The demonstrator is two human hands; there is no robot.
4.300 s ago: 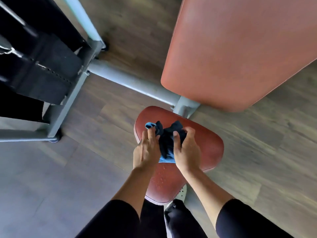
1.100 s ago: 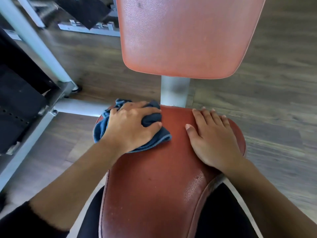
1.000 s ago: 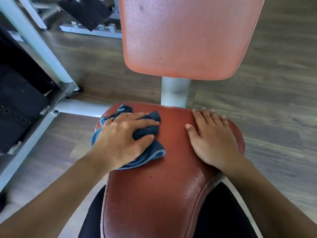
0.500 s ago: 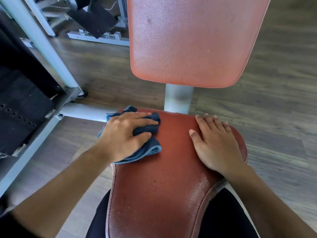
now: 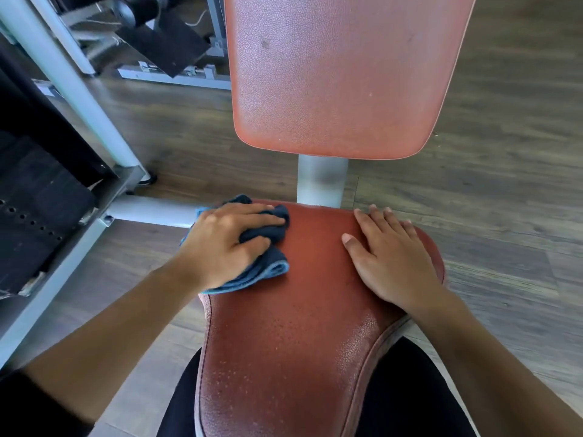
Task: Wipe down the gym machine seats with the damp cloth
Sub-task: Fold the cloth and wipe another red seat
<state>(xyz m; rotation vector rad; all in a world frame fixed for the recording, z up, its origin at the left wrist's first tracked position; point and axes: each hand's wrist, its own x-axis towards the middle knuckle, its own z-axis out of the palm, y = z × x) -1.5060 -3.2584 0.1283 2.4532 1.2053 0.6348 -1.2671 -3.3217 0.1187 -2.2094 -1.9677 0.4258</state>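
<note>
A red padded seat (image 5: 293, 326) of a gym machine fills the lower middle, speckled with water drops near me. My left hand (image 5: 224, 244) presses a bunched dark blue cloth (image 5: 268, 263) onto the seat's far left corner, fingers spread over it and thumb curled round its near side. My right hand (image 5: 391, 257) lies flat on the seat's far right part, fingers straight. The red backrest (image 5: 340, 74) stands upright behind the seat on a grey post (image 5: 321, 181).
A grey steel frame (image 5: 72, 83) with a black weight stack (image 5: 34, 216) stands at the left. Another machine's base (image 5: 176, 74) lies at the back left. Wood-look floor (image 5: 504, 152) surrounds the seat. My dark-clad legs show under the seat's near end.
Since 4 s ago the view has closed in on the seat, and the cloth has passed from both hands to the left alone. In the last second the cloth has slid slightly back and forth at the seat's left corner.
</note>
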